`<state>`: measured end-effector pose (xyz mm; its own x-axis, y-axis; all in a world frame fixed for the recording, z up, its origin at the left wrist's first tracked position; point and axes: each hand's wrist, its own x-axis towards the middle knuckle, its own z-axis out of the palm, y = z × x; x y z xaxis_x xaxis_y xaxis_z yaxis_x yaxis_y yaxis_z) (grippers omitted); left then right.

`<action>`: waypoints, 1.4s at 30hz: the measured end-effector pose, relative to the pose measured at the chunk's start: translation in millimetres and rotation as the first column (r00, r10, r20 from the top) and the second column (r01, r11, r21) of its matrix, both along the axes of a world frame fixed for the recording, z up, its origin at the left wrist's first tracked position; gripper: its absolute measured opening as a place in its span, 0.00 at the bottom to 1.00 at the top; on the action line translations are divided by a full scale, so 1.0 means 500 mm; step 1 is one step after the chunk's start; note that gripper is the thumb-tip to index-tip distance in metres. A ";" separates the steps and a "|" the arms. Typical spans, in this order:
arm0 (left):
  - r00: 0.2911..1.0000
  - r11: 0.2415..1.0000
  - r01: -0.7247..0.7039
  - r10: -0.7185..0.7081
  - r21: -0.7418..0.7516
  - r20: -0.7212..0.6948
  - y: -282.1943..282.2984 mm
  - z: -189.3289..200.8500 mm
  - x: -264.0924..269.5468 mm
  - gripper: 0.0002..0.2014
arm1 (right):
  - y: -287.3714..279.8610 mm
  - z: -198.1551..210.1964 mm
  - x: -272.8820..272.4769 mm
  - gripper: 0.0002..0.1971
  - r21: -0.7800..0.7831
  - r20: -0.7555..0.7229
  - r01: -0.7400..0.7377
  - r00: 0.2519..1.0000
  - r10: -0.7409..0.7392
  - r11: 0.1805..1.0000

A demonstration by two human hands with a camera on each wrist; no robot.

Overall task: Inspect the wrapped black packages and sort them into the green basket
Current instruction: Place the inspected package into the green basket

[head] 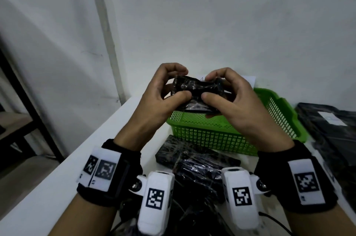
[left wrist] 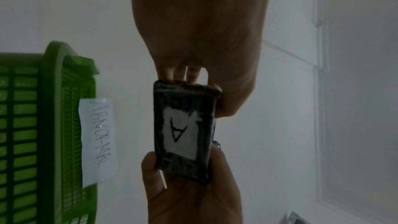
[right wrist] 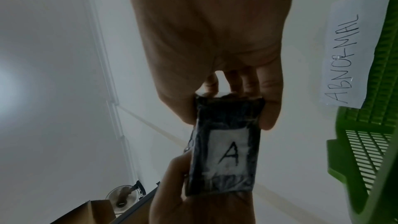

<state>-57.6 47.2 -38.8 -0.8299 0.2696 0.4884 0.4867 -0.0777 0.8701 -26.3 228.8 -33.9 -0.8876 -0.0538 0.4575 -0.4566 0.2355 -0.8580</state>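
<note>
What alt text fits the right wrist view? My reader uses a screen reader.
Two hands, right hand above and left hand below, hold a plastic-wrapped black package whose white label reads "A". At right, a green plastic basket carries a paper sign reading "ABNORMAL".

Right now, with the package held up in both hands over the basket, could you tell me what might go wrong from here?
1. Both hands, left hand and right hand, hold the wrapped package only by the fingers; the glossy wrap could slip and drop it.
2. Its white tag reads A, and the green basket carries a paper label reading ABNORMAL; misreading either could missort it.
3. More wrapped packages lie below the wrists and could be knocked.
</note>
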 end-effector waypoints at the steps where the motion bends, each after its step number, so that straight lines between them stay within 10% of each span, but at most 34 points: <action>1: 0.999 1.000 0.017 -0.017 -0.003 0.043 -0.001 0.003 0.001 0.20 | 0.004 0.001 0.000 0.13 0.013 -0.038 0.010 0.999 -0.010 1.000; 6: 0.989 0.999 0.045 -0.047 0.021 0.141 0.003 0.008 0.002 0.17 | 0.015 0.003 0.004 0.27 0.040 -0.010 -0.047 0.999 0.048 0.998; 10: 0.979 0.985 0.149 -0.159 0.084 0.131 0.006 0.000 0.000 0.23 | 0.005 0.007 -0.002 0.13 -0.184 0.199 -0.046 0.976 0.083 0.982; 23: 0.986 0.997 0.068 -0.073 0.037 0.147 0.006 0.003 0.001 0.19 | 0.016 0.002 -0.004 0.12 -0.031 -0.155 -0.124 0.981 0.118 0.992; 31: 0.978 0.984 0.130 -0.147 0.121 0.147 -0.003 -0.013 -0.016 0.17 | 0.022 0.000 -0.013 0.19 -0.142 0.097 -0.057 0.993 0.072 0.988; 42: 0.987 0.980 0.152 -0.159 0.129 0.040 0.001 -0.014 -0.014 0.14 | 0.009 -0.001 -0.013 0.17 -0.196 -0.008 0.006 1.000 -0.007 0.981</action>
